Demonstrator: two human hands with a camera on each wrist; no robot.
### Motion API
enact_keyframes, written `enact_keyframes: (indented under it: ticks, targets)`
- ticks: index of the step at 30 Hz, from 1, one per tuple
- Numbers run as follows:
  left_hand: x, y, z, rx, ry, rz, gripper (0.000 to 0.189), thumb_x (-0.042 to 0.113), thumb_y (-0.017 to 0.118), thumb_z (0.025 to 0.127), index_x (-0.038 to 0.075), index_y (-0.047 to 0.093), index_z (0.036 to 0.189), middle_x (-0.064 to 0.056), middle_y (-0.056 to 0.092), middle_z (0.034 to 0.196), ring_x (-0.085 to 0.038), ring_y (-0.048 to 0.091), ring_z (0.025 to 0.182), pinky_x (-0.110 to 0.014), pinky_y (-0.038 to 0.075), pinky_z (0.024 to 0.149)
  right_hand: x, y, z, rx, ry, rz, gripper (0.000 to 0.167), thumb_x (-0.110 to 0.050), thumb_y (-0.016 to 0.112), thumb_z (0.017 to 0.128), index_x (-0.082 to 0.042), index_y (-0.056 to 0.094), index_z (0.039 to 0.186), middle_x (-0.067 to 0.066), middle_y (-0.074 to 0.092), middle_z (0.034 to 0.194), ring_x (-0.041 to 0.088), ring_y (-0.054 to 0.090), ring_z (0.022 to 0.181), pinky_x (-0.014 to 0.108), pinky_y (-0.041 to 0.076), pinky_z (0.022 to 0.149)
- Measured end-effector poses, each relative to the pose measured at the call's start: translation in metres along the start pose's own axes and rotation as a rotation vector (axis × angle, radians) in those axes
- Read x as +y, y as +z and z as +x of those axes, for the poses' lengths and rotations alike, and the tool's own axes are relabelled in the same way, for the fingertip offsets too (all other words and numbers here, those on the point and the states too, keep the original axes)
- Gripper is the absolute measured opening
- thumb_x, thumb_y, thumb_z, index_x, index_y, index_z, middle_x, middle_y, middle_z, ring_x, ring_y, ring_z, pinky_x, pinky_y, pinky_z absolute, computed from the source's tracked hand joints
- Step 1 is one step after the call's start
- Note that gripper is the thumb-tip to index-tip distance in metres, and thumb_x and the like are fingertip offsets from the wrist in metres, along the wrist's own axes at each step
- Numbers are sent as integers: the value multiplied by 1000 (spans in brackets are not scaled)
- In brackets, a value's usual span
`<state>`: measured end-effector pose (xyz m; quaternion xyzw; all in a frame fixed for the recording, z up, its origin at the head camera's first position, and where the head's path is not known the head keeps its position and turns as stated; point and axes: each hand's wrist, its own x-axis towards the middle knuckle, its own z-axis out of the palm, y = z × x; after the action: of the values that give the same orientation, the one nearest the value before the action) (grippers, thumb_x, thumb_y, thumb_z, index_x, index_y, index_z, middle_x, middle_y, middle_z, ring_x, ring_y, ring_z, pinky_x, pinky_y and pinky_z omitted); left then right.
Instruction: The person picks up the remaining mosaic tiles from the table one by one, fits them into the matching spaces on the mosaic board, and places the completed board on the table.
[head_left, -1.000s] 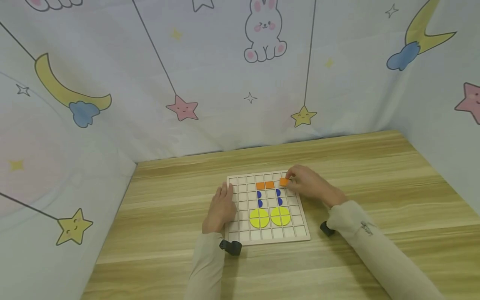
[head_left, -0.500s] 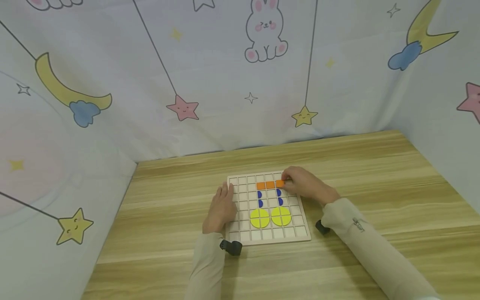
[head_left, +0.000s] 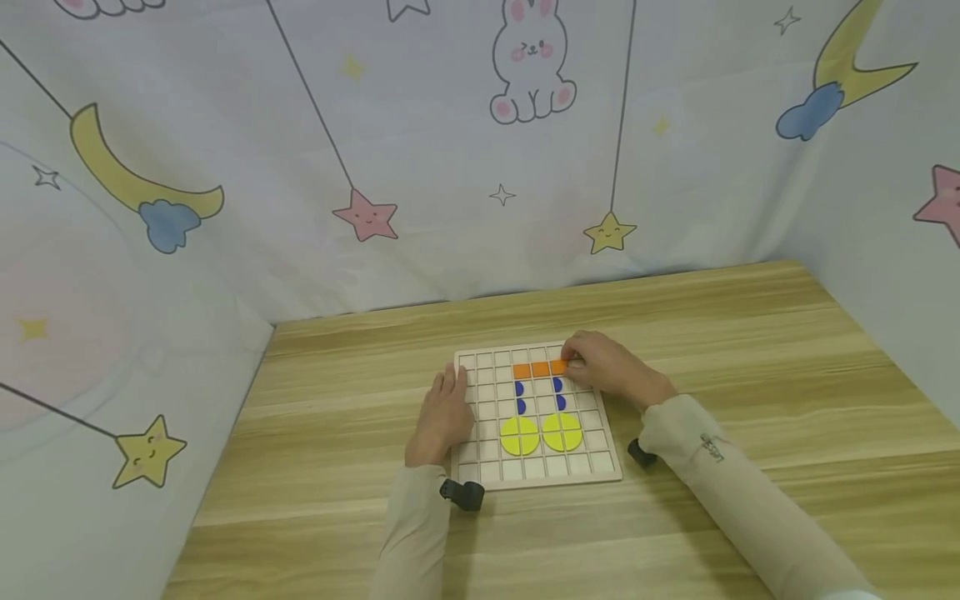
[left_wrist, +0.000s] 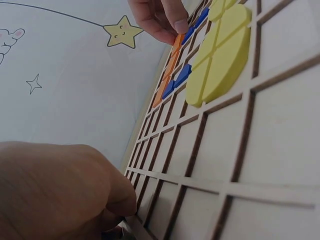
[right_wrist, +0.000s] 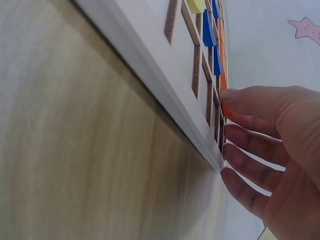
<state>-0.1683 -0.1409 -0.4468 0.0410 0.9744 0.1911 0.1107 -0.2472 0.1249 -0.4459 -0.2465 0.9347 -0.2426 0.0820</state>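
Note:
A square wooden grid board (head_left: 611, 477) lies on the table. My left hand (head_left: 438, 421) rests along its left edge with fingers extended. Near the far right, my right hand (head_left: 611, 367) pinches an orange square tile (head_left: 557, 367) between thumb and index finger. That tile sits at the right end of a row with two other orange tiles (head_left: 531, 370). In the right wrist view, my thumb (right_wrist: 250, 100) meets the orange tile while the other fingers spread by the board's edge. Below the row are blue half-round pieces (head_left: 519, 389) and two yellow circles (head_left: 520, 437) made of quarter pieces.
The wood-grain table (head_left: 330, 467) surrounds the board. Behind it hangs a white cloth (head_left: 442, 150) printed with stars, moons and a rabbit. Each wrist carries a small black camera (head_left: 463, 496).
My right hand has moved left with the orange tile, which is now in line beside the other two. My left hand has stayed in place on the board's edge.

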Motion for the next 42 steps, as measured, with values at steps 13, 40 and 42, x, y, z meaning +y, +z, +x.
enact_keyframes:
  ticks: [13, 40, 42]
  targets:
    - [0, 1, 1, 11, 9, 18, 58, 6, 34, 94, -3, 20, 150, -25, 12, 158, -41, 13, 146, -52, 18, 119, 2, 2, 2, 13, -6, -12, 19, -20, 65, 88, -9, 67, 103, 3, 61, 102, 18, 54, 90, 37, 49, 84]
    - [0, 2, 2, 8, -22, -24, 58, 8, 34, 96, 0, 18, 152, -21, 9, 159, -38, 10, 147, -50, 15, 120, 4, 4, 1, 20, 12, 8, 23, -21, 66, 87, -7, 65, 106, 6, 63, 106, 22, 56, 99, 42, 49, 94]
    - [0, 3, 3, 8, -21, -24, 58, 8, 34, 96, 0, 18, 152, -21, 9, 159, -38, 10, 147, -50, 15, 120, 4, 4, 1, 22, 8, 1, 23, -21, 66, 87, -7, 65, 106, 6, 63, 107, 22, 57, 100, 42, 49, 94]
